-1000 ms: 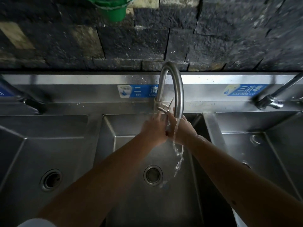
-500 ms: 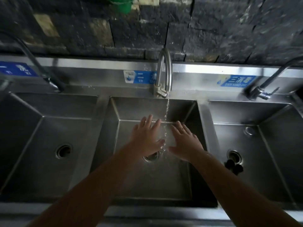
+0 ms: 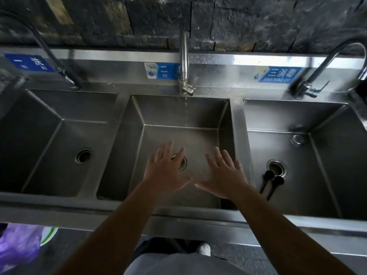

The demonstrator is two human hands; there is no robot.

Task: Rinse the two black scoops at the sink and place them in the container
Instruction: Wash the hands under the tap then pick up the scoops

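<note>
Beside the right basin's drain [image 3: 276,168] lay the two black scoops [image 3: 271,181], likely light, stiff, wet-slippery; best pinched at the thin handles. Left hand [image 3: 165,171] and right hand [image 3: 225,175] were spread, each grip empty.

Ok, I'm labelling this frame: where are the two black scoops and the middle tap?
two black scoops [image 3: 272,180], head view, on their round bowls beside the right basin's drain.
middle tap [image 3: 183,56], head view, on its upright neck.

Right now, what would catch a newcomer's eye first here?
Two bare hands, the left hand and right hand, spread open and empty over the middle basin. Two black scoops lie beside the drain in the right basin. A thin trickle falls from the middle tap.
</note>
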